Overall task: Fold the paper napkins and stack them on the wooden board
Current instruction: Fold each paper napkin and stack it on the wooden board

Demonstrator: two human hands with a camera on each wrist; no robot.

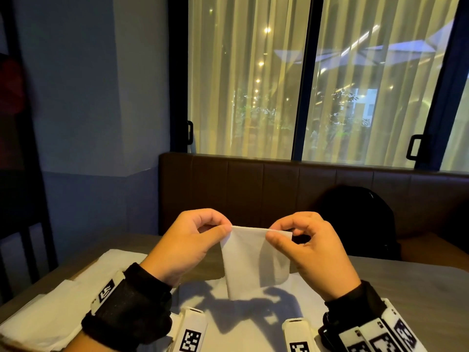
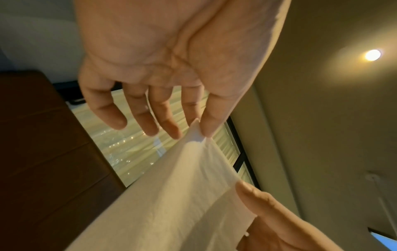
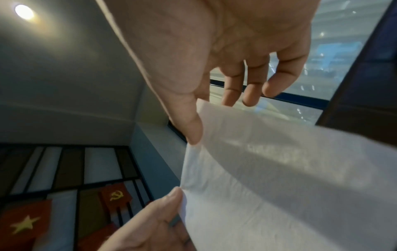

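Head view, centre of frame: a white paper napkin (image 1: 250, 260) hangs in the air above the table (image 1: 411, 271), held by its top edge, lower end dangling just over the pale sheets below. Left hand (image 1: 186, 243), left of centre, pinches the napkin's upper left corner between thumb and forefinger; the other fingers curl loosely above the pinch and touch nothing. Right hand (image 1: 308, 246), right of centre, pinches the upper right part of the same edge the same way, remaining fingers bent and free. The top edge runs roughly level between the two pinches; the sheet looks doubled, hanging narrower toward the bottom. Left wrist view: thumb tip and forefinger meet on the napkin's corner (image 2: 196, 134), three fingers spread behind it, and the right hand's thumb (image 2: 255, 197) presses the sheet at lower right. Right wrist view: the thumb meets the napkin (image 3: 279, 169) at centre frame, with the left hand's thumb (image 3: 169, 198) on it at the bottom. More white napkins (image 1: 63, 301) lie flat at the lower left of the head view. Whether a wooden board sits under them, cannot tell. A dark bag (image 1: 360, 219) rests on the brown bench (image 1: 253, 189) at right, curtained window (image 1: 253, 77) above.
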